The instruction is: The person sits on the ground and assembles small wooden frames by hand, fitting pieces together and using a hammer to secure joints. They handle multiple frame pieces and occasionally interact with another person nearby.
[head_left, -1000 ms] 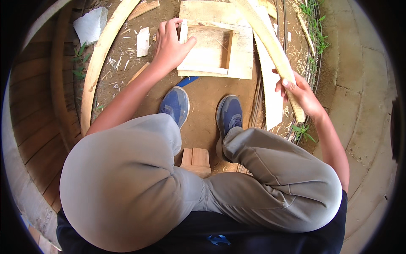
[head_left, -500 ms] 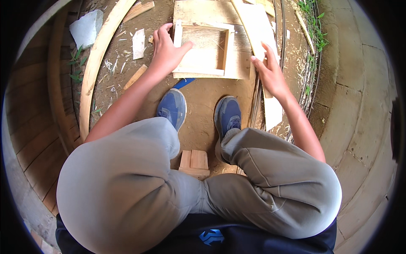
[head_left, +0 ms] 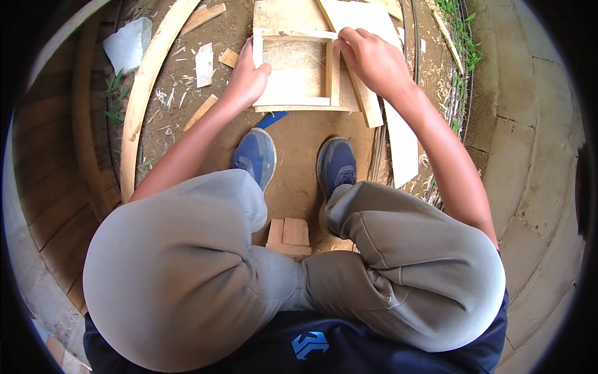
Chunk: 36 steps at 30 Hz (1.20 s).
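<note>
A small rectangular wooden frame [head_left: 333, 78] lies on pale boards [head_left: 286, 14] in front of my feet. My left hand [head_left: 248, 80] is closed around its left side, thumb over the inner edge. At the far right corner my right hand [head_left: 374, 62] has its fingers curled and their tips pinched on the frame; the palm side is hidden. Beneath that hand runs a long wooden strip [head_left: 370, 111], slanting beside the frame's right side with its near end past the board.
Long pale planks [head_left: 403, 153] and thin dark rods lie on the right. A blue object [head_left: 272, 118] shows by my left shoe [head_left: 255, 156]. Small wood blocks [head_left: 288, 234] sit between my legs. A curved pole [head_left: 140, 93], wood scraps and a grey stone [head_left: 128, 45] are at left.
My right hand has left the long strip's near part and moved left and away to the frame's corner. The strip has shifted left against the frame. My left hand has closed on the frame's left side.
</note>
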Each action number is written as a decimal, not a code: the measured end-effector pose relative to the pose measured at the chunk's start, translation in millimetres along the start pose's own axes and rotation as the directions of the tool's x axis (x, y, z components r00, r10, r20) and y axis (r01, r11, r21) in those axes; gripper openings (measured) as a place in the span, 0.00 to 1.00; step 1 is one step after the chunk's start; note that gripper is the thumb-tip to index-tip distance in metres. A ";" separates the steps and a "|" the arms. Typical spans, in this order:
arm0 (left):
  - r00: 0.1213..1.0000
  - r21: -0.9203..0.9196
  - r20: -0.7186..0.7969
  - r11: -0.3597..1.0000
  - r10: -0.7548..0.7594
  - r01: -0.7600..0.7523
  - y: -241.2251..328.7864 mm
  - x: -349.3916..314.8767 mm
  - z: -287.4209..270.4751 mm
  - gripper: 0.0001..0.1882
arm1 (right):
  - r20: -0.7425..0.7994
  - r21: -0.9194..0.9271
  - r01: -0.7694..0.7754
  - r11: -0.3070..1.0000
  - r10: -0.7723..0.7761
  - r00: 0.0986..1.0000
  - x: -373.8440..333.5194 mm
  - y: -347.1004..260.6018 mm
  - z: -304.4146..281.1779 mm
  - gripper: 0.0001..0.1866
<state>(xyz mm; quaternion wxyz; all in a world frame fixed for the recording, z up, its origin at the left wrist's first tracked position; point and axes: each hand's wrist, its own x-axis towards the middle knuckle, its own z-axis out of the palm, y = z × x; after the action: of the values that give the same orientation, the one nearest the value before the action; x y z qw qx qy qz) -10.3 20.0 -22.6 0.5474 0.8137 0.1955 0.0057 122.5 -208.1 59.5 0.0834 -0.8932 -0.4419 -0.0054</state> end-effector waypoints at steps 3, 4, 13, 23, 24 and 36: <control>0.999 -0.086 0.011 0.996 -0.032 0.032 26.8 -8.3 -6.4 0.34 | -0.037 -0.117 0.056 0.992 -0.061 0.997 2.0 -0.1 12.2 0.10; 0.999 -0.117 0.019 0.992 -0.047 0.049 32.0 -12.1 -8.2 0.33 | -0.004 -0.146 0.026 0.989 -0.027 1.000 0.2 -7.1 9.9 0.09; 0.964 -0.075 -0.068 0.962 0.257 -0.261 54.8 -24.1 -16.9 0.48 | 0.217 0.479 -0.441 0.759 0.384 0.897 2.7 -11.6 -8.5 0.23; 0.799 0.211 -0.265 0.841 0.540 -0.498 46.7 -20.0 -40.3 0.58 | 0.366 0.873 -0.445 0.200 0.335 0.868 8.3 -16.4 -23.0 0.15; 0.792 0.211 -0.242 0.827 0.561 -0.522 55.9 -19.8 -50.5 0.54 | 0.371 0.868 -0.447 0.217 0.315 0.874 7.2 -13.5 -24.5 0.15; 0.932 0.397 0.361 0.909 -0.032 -0.123 153.0 8.4 -34.5 0.26 | 0.246 0.765 -0.339 0.548 0.237 0.940 2.0 -15.6 -33.0 0.16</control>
<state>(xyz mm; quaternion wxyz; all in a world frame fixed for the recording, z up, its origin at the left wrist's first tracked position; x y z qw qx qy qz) 37.5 3.7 126.2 0.3888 0.9026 0.0696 -0.1714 113.5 -202.3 94.4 0.4473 -0.8199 -0.2486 0.2568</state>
